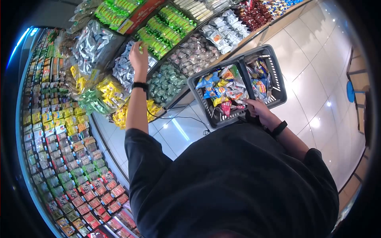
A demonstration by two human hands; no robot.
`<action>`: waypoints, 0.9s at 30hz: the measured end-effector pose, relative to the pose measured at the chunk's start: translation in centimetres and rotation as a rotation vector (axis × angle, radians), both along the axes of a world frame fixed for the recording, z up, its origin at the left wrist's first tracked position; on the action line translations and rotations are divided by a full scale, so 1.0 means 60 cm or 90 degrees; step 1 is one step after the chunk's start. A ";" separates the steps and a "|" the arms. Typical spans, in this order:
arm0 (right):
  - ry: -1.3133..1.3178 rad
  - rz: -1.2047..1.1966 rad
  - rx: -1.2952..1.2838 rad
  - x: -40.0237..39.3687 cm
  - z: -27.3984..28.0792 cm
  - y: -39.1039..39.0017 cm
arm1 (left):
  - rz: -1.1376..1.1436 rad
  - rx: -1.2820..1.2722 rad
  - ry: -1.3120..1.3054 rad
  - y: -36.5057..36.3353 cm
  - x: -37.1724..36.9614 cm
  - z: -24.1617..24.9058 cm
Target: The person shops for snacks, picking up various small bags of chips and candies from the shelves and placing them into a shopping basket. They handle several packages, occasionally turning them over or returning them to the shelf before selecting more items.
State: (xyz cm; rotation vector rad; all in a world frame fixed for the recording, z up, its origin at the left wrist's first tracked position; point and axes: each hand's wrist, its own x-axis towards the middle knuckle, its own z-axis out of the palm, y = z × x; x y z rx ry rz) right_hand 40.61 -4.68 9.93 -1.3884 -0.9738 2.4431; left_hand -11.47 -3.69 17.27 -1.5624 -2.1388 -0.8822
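Observation:
My left hand reaches out over the shelf bins, its fingers closed at a green snack packet beside the rows of green packets. Silver-wrapped packets lie under and around that hand. My right hand is curled at the near rim of a dark grey shopping basket, by its middle divider. Just under the right hand a dark part is mostly hidden against my black shirt. Mixed colourful snack packets fill much of the basket's left side, and more packets lie in its right side.
Dark green wrapped sweets and brownish wrapped pieces fill bins between my left hand and the basket. Yellow packets hang at the corner. A packed shelf runs down the left. A black cable crosses the tiled floor.

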 end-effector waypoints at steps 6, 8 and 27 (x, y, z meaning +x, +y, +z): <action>-0.011 -0.062 -0.029 0.006 0.000 0.005 | 0.071 -0.181 0.031 0.076 -0.028 -0.073; -0.007 -0.075 -0.040 0.006 -0.001 0.005 | 0.062 -0.205 -0.004 0.092 -0.037 -0.099; -0.021 -0.017 -0.018 -0.014 0.007 0.023 | -0.235 0.013 -0.088 0.028 0.256 -0.100</action>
